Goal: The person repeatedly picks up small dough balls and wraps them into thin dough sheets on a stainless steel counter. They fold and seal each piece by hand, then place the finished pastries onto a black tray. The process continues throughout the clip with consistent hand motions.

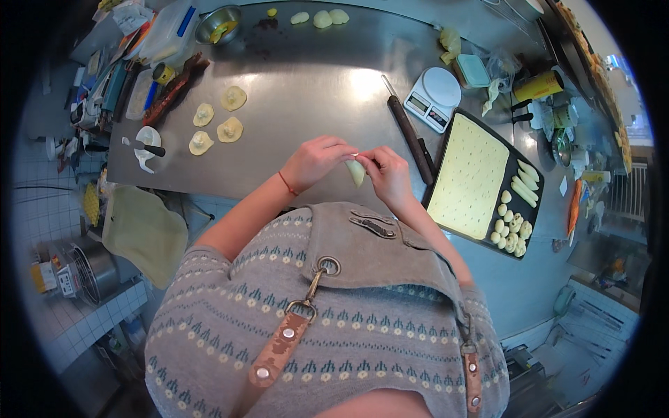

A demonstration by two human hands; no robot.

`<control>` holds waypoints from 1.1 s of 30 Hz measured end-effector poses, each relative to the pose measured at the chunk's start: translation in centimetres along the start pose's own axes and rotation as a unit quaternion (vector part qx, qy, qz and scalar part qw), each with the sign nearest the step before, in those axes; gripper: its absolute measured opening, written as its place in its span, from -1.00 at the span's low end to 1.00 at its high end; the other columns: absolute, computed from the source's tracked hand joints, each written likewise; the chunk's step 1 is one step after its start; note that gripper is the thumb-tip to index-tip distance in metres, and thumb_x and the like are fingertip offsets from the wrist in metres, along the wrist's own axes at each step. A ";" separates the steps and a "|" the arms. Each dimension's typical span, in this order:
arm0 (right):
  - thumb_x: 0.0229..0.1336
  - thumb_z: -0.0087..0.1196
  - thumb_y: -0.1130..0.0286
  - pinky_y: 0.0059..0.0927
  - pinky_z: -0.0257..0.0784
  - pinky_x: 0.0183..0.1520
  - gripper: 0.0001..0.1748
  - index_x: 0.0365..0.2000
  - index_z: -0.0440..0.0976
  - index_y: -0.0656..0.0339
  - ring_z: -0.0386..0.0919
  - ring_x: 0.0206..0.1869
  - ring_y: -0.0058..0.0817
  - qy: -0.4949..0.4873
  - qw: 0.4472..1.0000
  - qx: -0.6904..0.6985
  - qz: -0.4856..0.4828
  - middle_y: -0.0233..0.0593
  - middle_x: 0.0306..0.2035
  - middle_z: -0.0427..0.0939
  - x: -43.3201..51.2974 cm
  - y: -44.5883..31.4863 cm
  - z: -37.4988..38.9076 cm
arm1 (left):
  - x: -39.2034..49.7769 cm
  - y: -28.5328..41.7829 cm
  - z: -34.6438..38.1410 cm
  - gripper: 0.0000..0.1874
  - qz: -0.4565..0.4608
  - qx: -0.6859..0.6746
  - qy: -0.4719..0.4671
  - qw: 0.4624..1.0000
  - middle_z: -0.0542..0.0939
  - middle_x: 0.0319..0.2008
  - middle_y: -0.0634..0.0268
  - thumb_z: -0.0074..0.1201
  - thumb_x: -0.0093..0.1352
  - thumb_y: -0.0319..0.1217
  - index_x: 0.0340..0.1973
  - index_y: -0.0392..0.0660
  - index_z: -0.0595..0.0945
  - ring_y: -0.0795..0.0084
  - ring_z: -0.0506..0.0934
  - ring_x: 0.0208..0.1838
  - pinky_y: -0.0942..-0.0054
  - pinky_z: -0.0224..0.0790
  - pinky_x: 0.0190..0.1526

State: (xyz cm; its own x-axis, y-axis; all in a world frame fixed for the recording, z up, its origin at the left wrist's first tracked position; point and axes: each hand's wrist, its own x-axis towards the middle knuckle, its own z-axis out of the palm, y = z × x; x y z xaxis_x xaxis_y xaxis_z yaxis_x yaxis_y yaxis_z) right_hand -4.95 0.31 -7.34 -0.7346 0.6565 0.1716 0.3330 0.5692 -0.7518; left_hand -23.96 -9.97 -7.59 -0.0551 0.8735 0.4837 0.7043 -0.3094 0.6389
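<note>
My left hand [320,159] and my right hand [388,170] meet over the front part of the steel table [292,94]. Between their fingertips they pinch the upper end of a pale dough piece [356,173], which hangs down and tapers. Left of my hands lie several flattened dough rounds [230,129] with a pale mound in the middle of each. To the right, a dark rolling pin [407,130] lies aslant beside a knife [426,151]. A black baking tray [515,204] holds a pricked dough sheet [468,177], long dough pieces [524,191] and small dough balls [500,227].
A white kitchen scale [434,96] stands behind the tray. At the back are a metal bowl [218,25] and dough lumps [330,19]. A white dish [148,142] with a dark-handled tool sits near the left edge. Plastic containers [167,31] crowd the left back.
</note>
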 end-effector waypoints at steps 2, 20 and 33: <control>0.28 0.26 0.39 -0.31 0.51 -0.32 -0.84 -0.22 0.71 0.25 0.62 -0.38 -0.24 0.010 1.000 0.026 0.011 -0.11 -0.43 0.60 0.2 -0.6 0.6 | -0.1 -0.3 -0.5 -0.81 -0.038 -0.036 0.003 0.999 0.71 -0.27 0.21 0.29 0.35 -0.49 -0.13 -0.16 0.77 0.28 0.67 -0.23 0.42 0.57 -0.17; 0.22 0.38 0.45 -0.57 0.44 -0.42 -0.82 -0.35 0.60 0.33 0.53 -0.49 -0.67 0.001 0.937 0.324 0.126 -0.32 -0.48 0.64 1.6 -4.6 0.7 | 0.6 1.6 -5.8 -0.70 -0.068 -0.160 -0.077 0.982 0.68 -0.07 0.15 0.17 0.46 -0.47 0.09 -0.13 0.72 0.29 0.67 -0.09 0.41 0.52 -0.01; 0.40 0.16 0.44 -0.54 0.50 -0.10 -0.74 -0.02 0.59 0.40 0.57 -0.24 -0.65 0.000 0.883 0.437 0.172 -0.24 -0.21 0.64 3.1 -4.0 -2.1 | 2.9 0.4 -3.5 -0.74 -0.266 -0.249 0.005 0.931 0.75 -0.26 0.25 0.19 0.51 -0.33 -0.05 -0.29 0.74 0.54 0.65 -0.26 0.49 0.53 -0.17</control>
State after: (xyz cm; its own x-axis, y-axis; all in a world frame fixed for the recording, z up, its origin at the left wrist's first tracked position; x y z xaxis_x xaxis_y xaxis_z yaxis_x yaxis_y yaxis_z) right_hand -7.36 1.10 -2.44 -0.6790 0.7157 -0.1634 -0.0459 -0.2636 -0.9636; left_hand -26.33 -8.90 -3.82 -0.3099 0.9505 0.0239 0.1595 0.0272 0.9868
